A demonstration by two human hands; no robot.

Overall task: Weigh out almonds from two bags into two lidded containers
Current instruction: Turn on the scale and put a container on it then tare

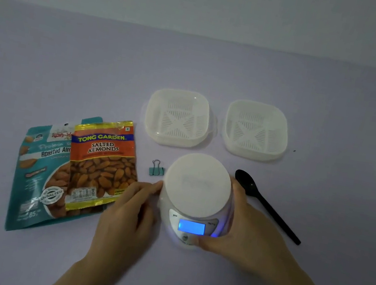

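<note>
I am steadying the round white plastic scale (197, 183), platform best untouched: left grip (131, 210) spread, touching its left; right grip (244, 229) curling round its right.

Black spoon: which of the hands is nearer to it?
Right. The right hand grips the scale on its right, just beside the black spoon; the left hand touches the scale's left side, farther off.

Lilac table (71, 60); teal bag (34, 178); orange-and-yellow bag (102, 160); white slatted containers (177, 118) (256, 130); white scale (197, 183), blue display (191, 226); black spoon (247, 183); teal clip (156, 170).
</note>
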